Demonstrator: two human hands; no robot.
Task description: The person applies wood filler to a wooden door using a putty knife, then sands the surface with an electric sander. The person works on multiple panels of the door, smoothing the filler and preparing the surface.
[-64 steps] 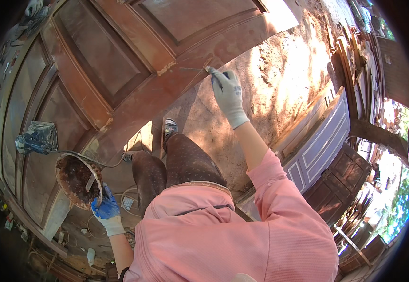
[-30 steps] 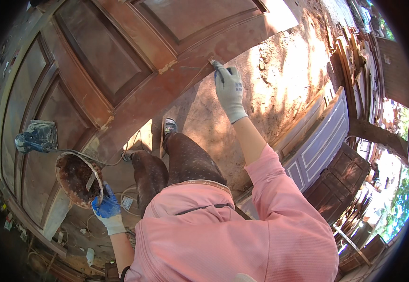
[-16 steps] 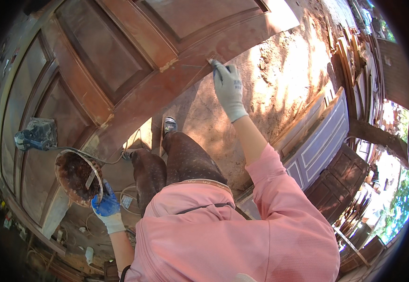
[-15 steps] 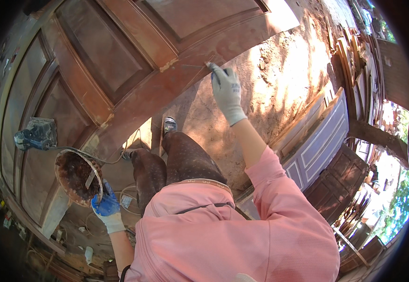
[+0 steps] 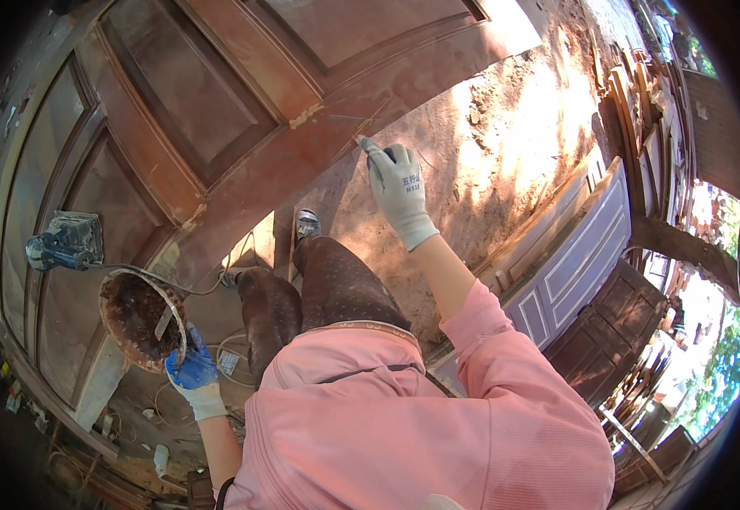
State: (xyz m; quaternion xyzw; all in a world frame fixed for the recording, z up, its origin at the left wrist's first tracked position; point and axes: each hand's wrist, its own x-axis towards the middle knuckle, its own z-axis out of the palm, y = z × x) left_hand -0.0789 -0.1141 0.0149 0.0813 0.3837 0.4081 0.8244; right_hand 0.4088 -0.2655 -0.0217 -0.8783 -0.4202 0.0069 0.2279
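A large reddish-brown panelled wooden door (image 5: 217, 110) lies flat in front of me. My right hand (image 5: 401, 189), in a grey glove, holds a small putty knife (image 5: 367, 145) with its blade against the door's near rail. My left hand (image 5: 190, 371), in a blue glove, grips the rim of a round bowl (image 5: 139, 318) caked with brown filler, held low at my left side. A flat tool rests inside the bowl.
A blue power sander (image 5: 65, 241) sits on the door at the left, its cord trailing toward my legs. A pale lilac panelled door (image 5: 576, 255) and dark wooden frames (image 5: 617, 340) lean at the right. The ground (image 5: 506, 127) is bare reddish dirt.
My right hand has shifted slightly along the door's rail with the putty knife. The bowl in my left hand has stayed at about the same place.
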